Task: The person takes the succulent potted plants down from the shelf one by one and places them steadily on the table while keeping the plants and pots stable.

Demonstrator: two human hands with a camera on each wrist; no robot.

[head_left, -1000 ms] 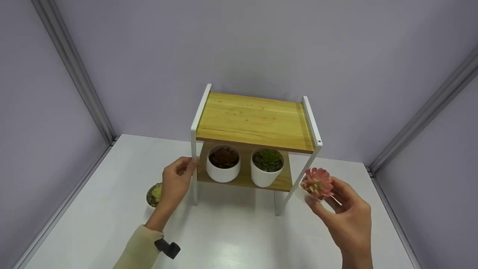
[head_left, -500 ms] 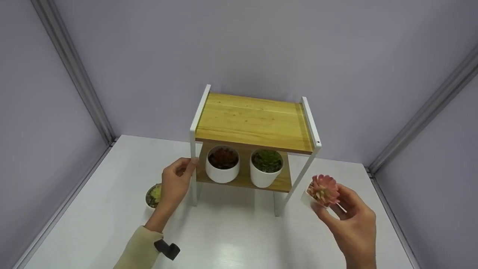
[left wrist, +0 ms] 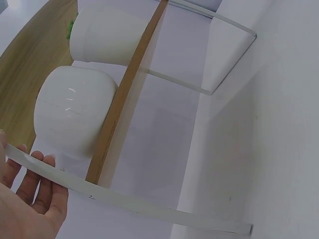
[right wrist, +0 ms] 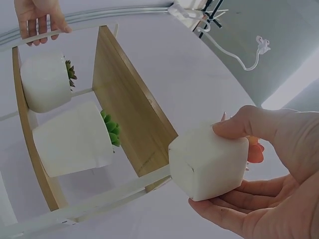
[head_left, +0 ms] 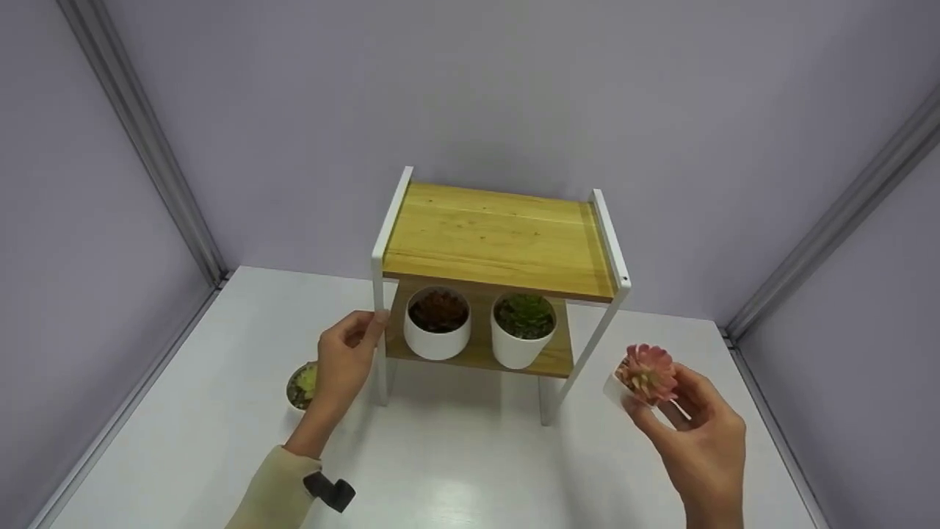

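Note:
My right hand (head_left: 698,433) grips a small squarish white pot with a pink succulent (head_left: 648,373), tilted and held in the air to the right of the shelf. The right wrist view shows the pot's white base (right wrist: 207,167) between thumb and fingers. My left hand (head_left: 349,364) holds the left front post (left wrist: 134,201) of a two-tier wooden shelf (head_left: 499,235) with a white frame, fingers behind it. Two round white pots stand on its lower tier: a dark red succulent (head_left: 438,323) on the left and a green succulent (head_left: 523,330) on the right.
A yellow-green potted succulent (head_left: 301,386) stands on the white table (head_left: 440,470) left of the shelf, partly behind my left forearm. Grey walls with metal corner rails (head_left: 158,147) enclose the table. A white cable (right wrist: 229,59) hangs in the right wrist view's background.
My right hand has moved the pink succulent pot right and slightly down, away from the shelf's right post. The left hand stays on the left post, and the shelf looks nearly still.

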